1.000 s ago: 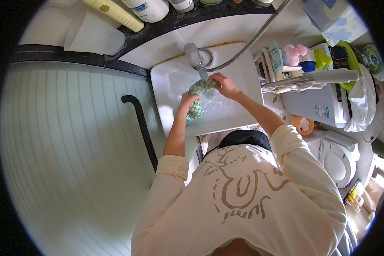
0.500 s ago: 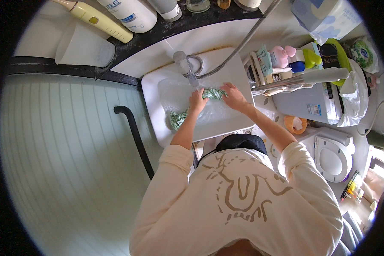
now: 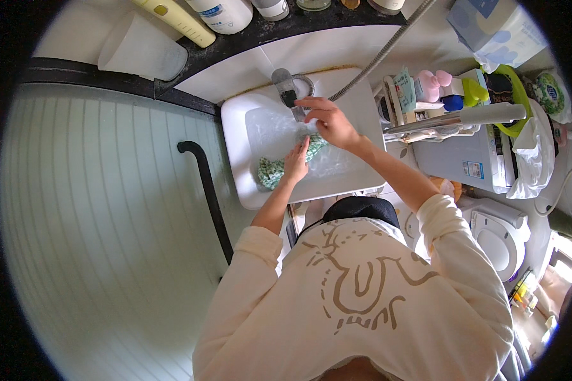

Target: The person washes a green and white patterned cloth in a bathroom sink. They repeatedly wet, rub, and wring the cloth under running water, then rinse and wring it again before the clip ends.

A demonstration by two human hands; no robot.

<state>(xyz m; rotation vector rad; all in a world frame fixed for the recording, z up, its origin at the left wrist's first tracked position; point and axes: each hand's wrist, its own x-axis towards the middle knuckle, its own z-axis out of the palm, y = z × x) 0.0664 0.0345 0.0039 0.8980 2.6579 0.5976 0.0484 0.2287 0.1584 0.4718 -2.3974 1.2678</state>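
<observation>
A green-and-white patterned cloth (image 3: 271, 173) lies wet and bunched in the white washbasin (image 3: 236, 184), in shallow water. My left hand (image 3: 295, 166) rests on the cloth with its fingers stretched out toward the tap; part of the cloth shows on either side of it. Higher up, my right hand (image 3: 334, 124) is off the cloth, its fingers apart at the metal tap (image 3: 283, 82). Its fingertips are beside the spout, but I cannot tell whether they touch it. Water runs from the spout into the basin.
Behind the basin a dark shelf (image 3: 260, 39) carries bottles, a cup (image 3: 143, 51) and a yellow electric toothbrush (image 3: 181, 22). A shower hose (image 3: 388, 51) hangs near the tap. Right stand a washing machine (image 3: 454, 162) and a toilet (image 3: 496, 244); left, a black-handled glass panel (image 3: 108, 209).
My right hand has let go of the cloth and moved up to the tap. My left hand has shifted and its fingers have straightened over the cloth. The view has shifted slightly.
</observation>
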